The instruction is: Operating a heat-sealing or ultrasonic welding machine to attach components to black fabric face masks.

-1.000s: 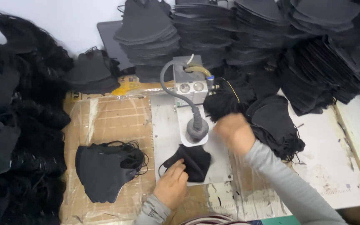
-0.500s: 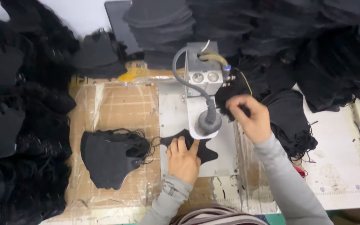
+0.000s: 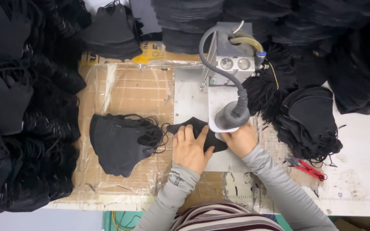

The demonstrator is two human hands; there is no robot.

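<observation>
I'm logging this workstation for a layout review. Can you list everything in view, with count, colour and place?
black mask: one, black, flat on the metal plate under both hands
metal plate: one, grey, table centre
welding machine: one, grey with a dark hose, on the plate
finished masks: small stack, black, left of the plate
mask heaps: many, black, left, top and right
snips: one, red-handled, right
left hand: pressing the mask
right hand: at the mask's right end, under the machine head

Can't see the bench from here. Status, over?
Left hand flat on black mask. Right hand at mask's end under welder head. Nothing in the way.
</observation>
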